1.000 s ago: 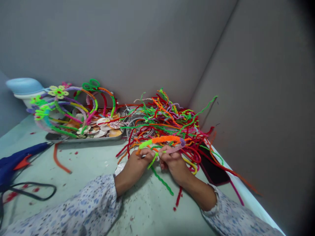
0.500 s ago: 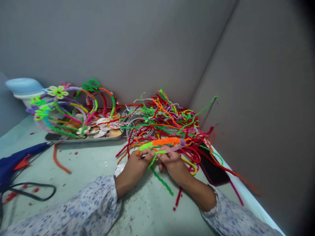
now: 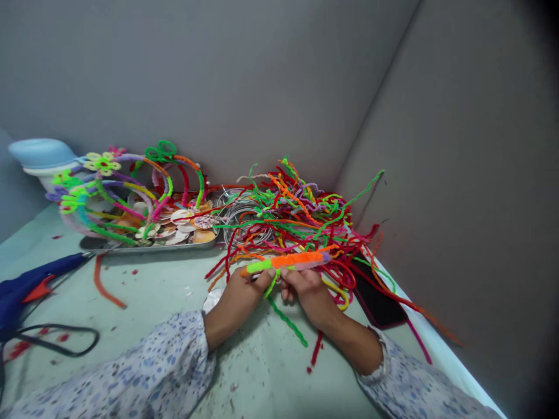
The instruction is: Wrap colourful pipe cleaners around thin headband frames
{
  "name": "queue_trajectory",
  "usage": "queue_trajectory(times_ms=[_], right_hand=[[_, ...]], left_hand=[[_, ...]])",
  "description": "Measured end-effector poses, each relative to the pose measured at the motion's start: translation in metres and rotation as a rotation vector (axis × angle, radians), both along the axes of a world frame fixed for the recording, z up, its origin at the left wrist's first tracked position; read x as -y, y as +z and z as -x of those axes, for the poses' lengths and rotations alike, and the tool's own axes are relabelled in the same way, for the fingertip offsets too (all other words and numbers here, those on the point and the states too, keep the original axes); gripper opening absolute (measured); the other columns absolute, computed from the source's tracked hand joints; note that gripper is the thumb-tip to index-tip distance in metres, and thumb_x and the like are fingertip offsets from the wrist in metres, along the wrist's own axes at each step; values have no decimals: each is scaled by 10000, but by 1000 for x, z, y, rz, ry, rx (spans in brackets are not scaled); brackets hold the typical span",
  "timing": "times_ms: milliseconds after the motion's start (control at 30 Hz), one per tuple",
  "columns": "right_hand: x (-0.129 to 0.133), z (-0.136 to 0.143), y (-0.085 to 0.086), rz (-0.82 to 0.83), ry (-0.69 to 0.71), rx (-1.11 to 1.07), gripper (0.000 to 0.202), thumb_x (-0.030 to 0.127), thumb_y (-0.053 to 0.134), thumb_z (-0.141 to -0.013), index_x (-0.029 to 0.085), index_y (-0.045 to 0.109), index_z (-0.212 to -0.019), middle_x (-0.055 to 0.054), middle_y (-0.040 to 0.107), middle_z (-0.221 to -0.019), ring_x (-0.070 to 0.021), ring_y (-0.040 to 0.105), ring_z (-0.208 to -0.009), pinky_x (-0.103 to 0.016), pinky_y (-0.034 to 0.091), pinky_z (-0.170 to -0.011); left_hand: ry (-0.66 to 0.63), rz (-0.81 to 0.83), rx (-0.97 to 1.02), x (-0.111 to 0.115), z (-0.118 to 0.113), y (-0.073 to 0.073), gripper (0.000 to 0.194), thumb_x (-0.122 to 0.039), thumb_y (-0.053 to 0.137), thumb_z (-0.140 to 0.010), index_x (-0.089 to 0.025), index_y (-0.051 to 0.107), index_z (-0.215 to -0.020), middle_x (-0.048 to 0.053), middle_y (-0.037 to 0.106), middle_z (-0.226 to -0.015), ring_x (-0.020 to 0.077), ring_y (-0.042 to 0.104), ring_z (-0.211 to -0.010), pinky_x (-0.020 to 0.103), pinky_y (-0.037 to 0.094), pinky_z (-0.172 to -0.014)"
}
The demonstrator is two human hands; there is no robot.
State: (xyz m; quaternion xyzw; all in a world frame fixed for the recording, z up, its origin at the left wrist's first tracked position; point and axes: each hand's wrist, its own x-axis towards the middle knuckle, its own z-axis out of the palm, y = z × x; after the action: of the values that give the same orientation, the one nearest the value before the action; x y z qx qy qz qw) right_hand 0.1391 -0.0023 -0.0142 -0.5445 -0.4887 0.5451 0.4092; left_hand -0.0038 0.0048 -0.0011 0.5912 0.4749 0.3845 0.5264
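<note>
Between my hands is a headband [image 3: 297,259] wrapped in fuzzy pipe cleaner, with orange, lime green, pink and purple stretches. My left hand [image 3: 242,297] is closed on its lime and orange left part, thumb pressed near the middle. Pinched at the pink part is my right hand [image 3: 308,291], close beside the left thumb. A short lime green pipe cleaner end [image 3: 271,286] hangs down between the thumbs. Below it a darker green pipe cleaner [image 3: 288,322] lies on the table. My fingertips partly hide the headband's lower side.
A heap of pipe cleaners [image 3: 305,203] lies behind my hands, beside coiled wire [image 3: 247,218]. Finished headbands [image 3: 126,186] stand on a metal tray [image 3: 148,249] of shells [image 3: 183,218]. A blue glue gun [image 3: 39,279] is at left, a dark phone [image 3: 379,299] at right.
The headband has tipped so that its orange strand lies lower and nearer the pink one. My right thumb has shifted slightly along it; both hands otherwise stay in place.
</note>
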Motion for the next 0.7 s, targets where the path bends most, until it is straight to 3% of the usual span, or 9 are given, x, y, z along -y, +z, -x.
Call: queue_trajectory(times_ms=[133, 367, 567, 700], right_hand=[[0, -2, -5, -14, 1, -15, 329, 356, 486, -786, 170, 546, -521, -3, 552, -473, -105, 480, -439, -223, 389, -478], [-1, -1, -6, -9, -14, 20, 329, 355, 486, -789, 167, 537, -525, 1, 544, -464, -99, 465, -430, -223, 377, -470], [-1, 0, -2, -82, 9, -51, 154, 303, 506, -780, 180, 535, -693, 45, 522, -459, -102, 464, -438, -215, 369, -473], [-1, 0, -1, -44, 24, -53, 104, 280, 501, -776, 185, 515, -737, 59, 504, -449, -97, 452, -416, -208, 352, -453]], left_hand=[[-9, -29, 77, 0, 0, -5, 179, -278, 520, -781, -158, 621, -694, 17, 582, -644, 145, 476, -621, 248, 371, -593], [1, -6, 90, 1, 1, -5, 226, -242, 512, -781, -181, 527, -565, -22, 462, -519, 118, 364, -507, 255, 310, -535], [-46, 1, 58, -1, 4, -4, 268, -274, 499, -798, -167, 494, -553, -45, 394, -526, 104, 334, -520, 238, 280, -531], [-68, -21, 52, -2, 6, -8, 250, -269, 489, -805, -163, 522, -582, -45, 406, -541, 107, 347, -537, 234, 274, -535]])
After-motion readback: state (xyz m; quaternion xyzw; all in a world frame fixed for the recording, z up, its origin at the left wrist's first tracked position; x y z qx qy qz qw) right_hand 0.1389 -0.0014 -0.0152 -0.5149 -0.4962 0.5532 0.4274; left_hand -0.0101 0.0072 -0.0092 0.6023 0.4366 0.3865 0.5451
